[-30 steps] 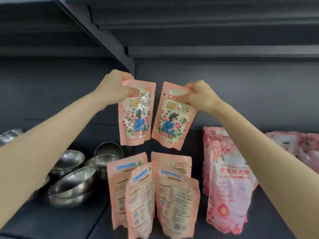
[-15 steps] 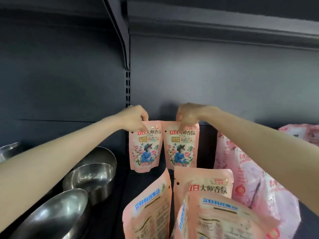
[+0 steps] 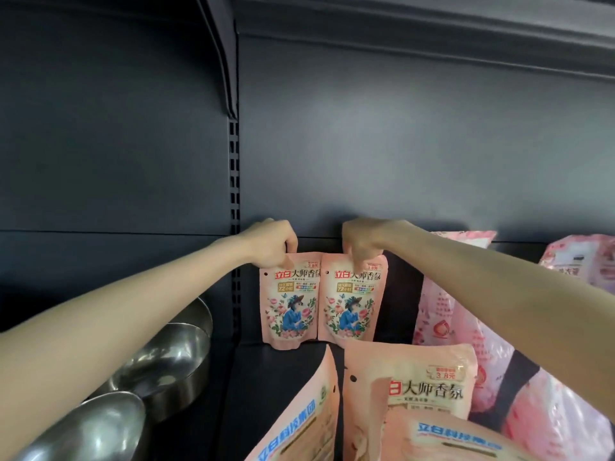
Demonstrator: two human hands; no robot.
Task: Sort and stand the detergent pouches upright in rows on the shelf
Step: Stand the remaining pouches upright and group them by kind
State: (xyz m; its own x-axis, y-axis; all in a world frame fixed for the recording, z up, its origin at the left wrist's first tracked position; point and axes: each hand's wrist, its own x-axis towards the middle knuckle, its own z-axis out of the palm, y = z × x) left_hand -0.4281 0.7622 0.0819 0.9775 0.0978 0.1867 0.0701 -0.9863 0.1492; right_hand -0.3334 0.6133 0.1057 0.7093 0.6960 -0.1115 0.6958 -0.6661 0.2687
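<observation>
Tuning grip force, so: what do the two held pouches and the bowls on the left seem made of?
The left pouch and right pouch: thin flexible plastic film, probably, printed with soft sheen; edges wrinkle. The bowls: polished metal, likely stainless steel, given mirror-like reflections.

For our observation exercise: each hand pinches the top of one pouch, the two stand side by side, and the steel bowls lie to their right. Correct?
Not quite: the head view shows the steel bowls to their left. The left hand pinches the left pouch, the right hand the right pouch, side by side.
</observation>
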